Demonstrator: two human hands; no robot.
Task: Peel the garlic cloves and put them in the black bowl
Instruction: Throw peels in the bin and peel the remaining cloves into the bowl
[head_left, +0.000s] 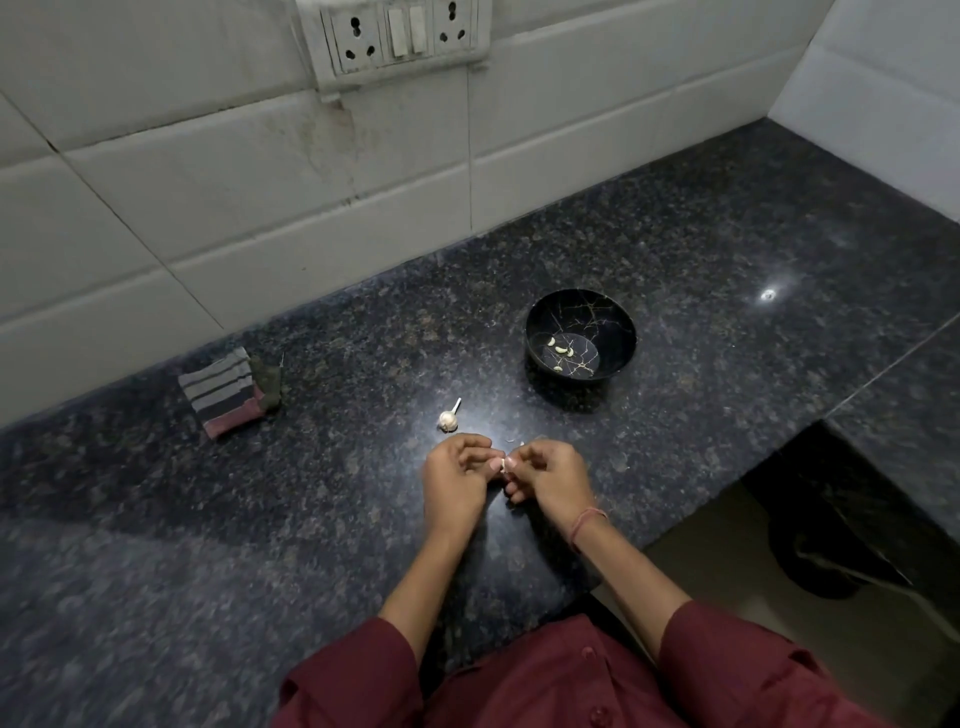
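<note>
A small garlic clove (503, 464) sits pinched between both hands, which are drawn close together just above the dark speckled countertop (260, 519). The left hand (456, 480) has its fingers curled in around the clove from one side, and the right hand (551, 480) nips it with its fingertips from the other; the clove is mostly hidden, so I cannot tell how much skin is on it. A thread bracelet (587, 524) circles the right wrist. Just beyond the left hand's knuckles lies the garlic bulb (448, 420), its stalk pointing away. A few pale scraps of skin (521, 443) lie just past the right hand. Further out beyond the right hand stands the black bowl (618, 332), with several peeled cloves (561, 349) on its bottom. Well off to the left of the hands, near the tiled wall, lies a folded striped cloth (226, 389).
</note>
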